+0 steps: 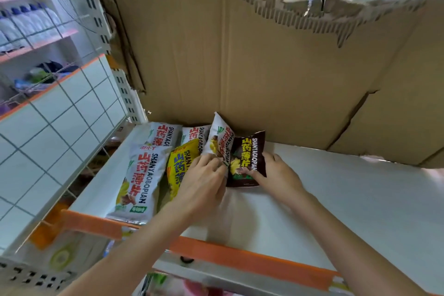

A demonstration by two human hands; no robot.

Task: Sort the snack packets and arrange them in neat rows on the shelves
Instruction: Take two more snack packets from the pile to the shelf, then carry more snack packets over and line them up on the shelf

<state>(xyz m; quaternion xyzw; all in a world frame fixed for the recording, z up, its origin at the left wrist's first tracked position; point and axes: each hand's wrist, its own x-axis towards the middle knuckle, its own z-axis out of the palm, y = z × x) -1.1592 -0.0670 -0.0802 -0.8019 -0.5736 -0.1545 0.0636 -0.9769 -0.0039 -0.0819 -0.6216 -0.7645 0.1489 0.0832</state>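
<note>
Shelf [336,199]: white board with an orange front lip; bare surface runs from the packets to its right end.
Back edge: torn cardboard [264,67] stands right behind the packets.
Left edge: wire grid panel [60,115] closes that side.
White packets: one lies flat at front left [137,180], two more lie behind it [163,134], one stands tilted [219,139] against the cardboard.
Yellow packet [179,166]: lies beside the front white one, partly under the left hand.
Brown packet [247,158]: upright, touching the tilted white packet, between both hands.
Left hand [204,182]: reaches in palm down, fingers curled, pinching the tilted white packet's lower edge.
Right hand [276,175]: fingers grip the brown packet's right side, thumb on its face.
</note>
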